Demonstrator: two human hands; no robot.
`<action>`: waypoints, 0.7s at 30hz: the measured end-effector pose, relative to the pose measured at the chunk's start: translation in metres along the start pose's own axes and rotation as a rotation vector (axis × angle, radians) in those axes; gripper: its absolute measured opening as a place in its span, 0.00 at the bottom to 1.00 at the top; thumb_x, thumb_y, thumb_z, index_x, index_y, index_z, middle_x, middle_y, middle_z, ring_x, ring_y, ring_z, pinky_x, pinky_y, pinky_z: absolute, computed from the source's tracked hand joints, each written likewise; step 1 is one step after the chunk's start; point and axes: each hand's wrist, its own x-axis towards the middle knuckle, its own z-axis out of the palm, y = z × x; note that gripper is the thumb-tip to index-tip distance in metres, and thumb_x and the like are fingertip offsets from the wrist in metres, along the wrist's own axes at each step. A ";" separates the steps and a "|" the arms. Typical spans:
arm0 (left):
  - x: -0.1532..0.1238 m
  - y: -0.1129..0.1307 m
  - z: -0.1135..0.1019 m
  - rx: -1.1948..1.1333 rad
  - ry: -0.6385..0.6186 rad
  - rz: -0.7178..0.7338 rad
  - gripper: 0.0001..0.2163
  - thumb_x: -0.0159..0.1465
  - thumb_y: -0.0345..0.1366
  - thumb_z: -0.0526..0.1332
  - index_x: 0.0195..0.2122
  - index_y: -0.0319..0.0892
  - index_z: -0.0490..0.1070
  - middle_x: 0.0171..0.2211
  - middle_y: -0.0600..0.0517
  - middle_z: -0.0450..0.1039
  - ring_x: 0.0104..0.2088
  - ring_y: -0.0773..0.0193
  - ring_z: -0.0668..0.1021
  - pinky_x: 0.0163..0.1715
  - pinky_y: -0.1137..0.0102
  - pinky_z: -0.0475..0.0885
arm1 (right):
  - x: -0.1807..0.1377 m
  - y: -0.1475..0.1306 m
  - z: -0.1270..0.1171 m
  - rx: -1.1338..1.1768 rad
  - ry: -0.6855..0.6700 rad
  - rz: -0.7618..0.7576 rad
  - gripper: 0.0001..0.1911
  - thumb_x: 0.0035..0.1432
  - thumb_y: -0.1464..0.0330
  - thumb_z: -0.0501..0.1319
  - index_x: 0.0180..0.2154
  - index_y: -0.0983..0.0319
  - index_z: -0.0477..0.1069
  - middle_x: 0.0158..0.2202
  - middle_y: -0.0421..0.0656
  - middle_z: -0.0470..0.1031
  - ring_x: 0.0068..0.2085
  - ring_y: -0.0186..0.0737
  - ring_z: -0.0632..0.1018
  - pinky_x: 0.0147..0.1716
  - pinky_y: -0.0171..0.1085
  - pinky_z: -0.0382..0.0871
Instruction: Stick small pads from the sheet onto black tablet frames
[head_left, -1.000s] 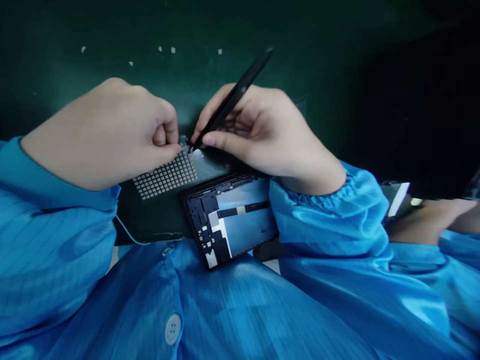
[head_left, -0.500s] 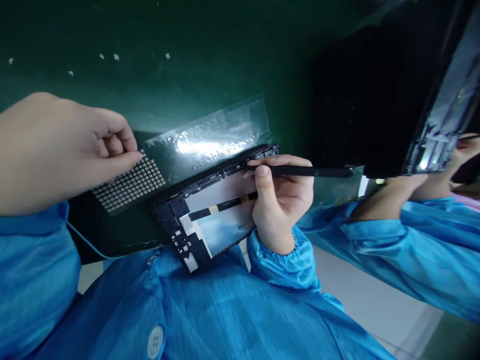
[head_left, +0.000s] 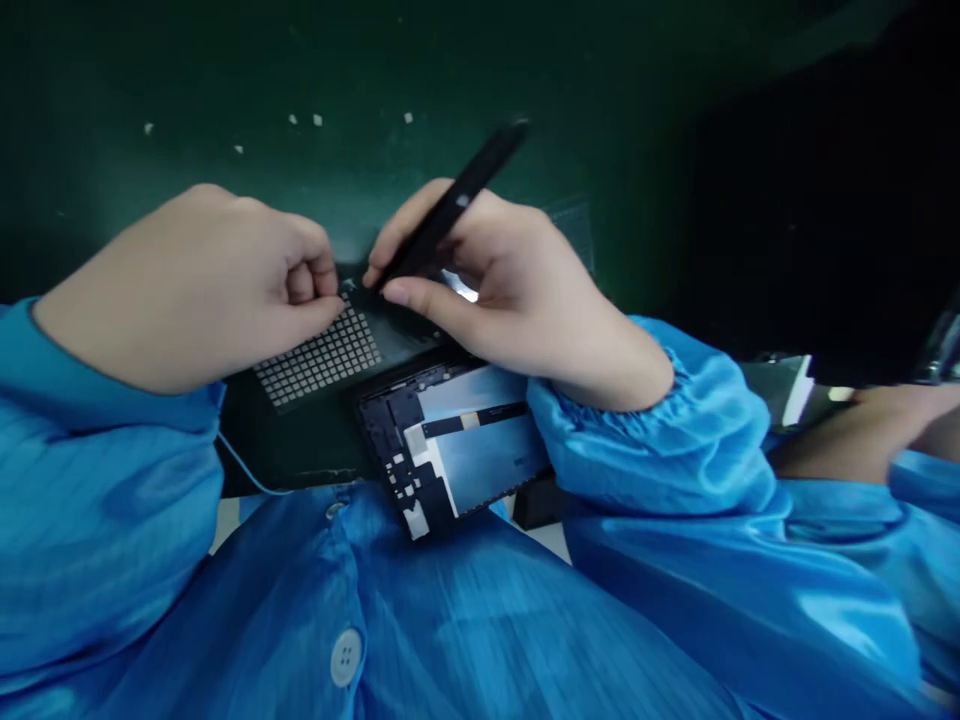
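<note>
My right hand (head_left: 517, 290) is closed around black tweezers (head_left: 450, 205), whose tip meets the top corner of a clear sheet with a grid of small grey squares (head_left: 319, 358). My left hand (head_left: 202, 285) is curled, thumb and forefinger pressed on that sheet's upper edge beside the tweezers' tip. An opened tablet frame (head_left: 450, 445) with black parts and a flat cable lies just below both hands, partly under my right wrist.
The work lies on a dark green mat (head_left: 420, 80) with several small white specks at the back. Another person's forearm in a blue sleeve (head_left: 892, 450) is at the right, below a dark object (head_left: 825, 220).
My right hand has come back from the tablet frame's top edge to the sheet's corner, tweezers now tilted upward. The view has swung left, and my left hand stays on the sheet.
</note>
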 end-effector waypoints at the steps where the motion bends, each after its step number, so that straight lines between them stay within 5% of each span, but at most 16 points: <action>1: 0.000 0.005 -0.002 0.000 -0.017 -0.028 0.21 0.68 0.53 0.51 0.37 0.44 0.78 0.29 0.56 0.74 0.38 0.61 0.81 0.60 0.56 0.77 | 0.009 0.004 0.002 -0.016 -0.041 -0.016 0.10 0.68 0.57 0.74 0.44 0.53 0.79 0.48 0.38 0.86 0.50 0.43 0.86 0.55 0.44 0.86; 11: -0.001 0.008 -0.002 0.025 -0.018 -0.065 0.19 0.68 0.51 0.52 0.35 0.45 0.76 0.30 0.55 0.75 0.40 0.61 0.81 0.61 0.60 0.76 | 0.020 0.012 0.002 -0.089 -0.122 -0.021 0.05 0.69 0.66 0.71 0.45 0.50 0.80 0.47 0.36 0.87 0.48 0.40 0.87 0.54 0.42 0.86; 14: -0.001 0.007 -0.001 -0.009 0.022 0.007 0.20 0.69 0.52 0.51 0.35 0.47 0.77 0.31 0.53 0.77 0.38 0.60 0.79 0.56 0.60 0.76 | 0.014 0.010 -0.001 0.091 -0.134 0.032 0.07 0.66 0.62 0.75 0.42 0.52 0.80 0.45 0.37 0.87 0.49 0.43 0.88 0.55 0.45 0.87; 16: 0.000 0.004 0.000 -0.019 0.046 0.035 0.22 0.70 0.53 0.50 0.36 0.47 0.78 0.31 0.53 0.78 0.37 0.59 0.79 0.53 0.59 0.76 | -0.005 0.008 -0.002 0.224 0.026 0.094 0.12 0.66 0.56 0.75 0.43 0.55 0.79 0.43 0.39 0.87 0.47 0.44 0.88 0.52 0.48 0.89; 21: 0.004 -0.020 0.013 -0.034 0.074 0.090 0.22 0.72 0.58 0.56 0.40 0.46 0.80 0.28 0.57 0.76 0.31 0.62 0.78 0.51 0.59 0.75 | -0.087 0.017 0.012 0.075 0.858 0.083 0.05 0.70 0.65 0.72 0.44 0.57 0.79 0.37 0.38 0.83 0.39 0.37 0.85 0.42 0.39 0.85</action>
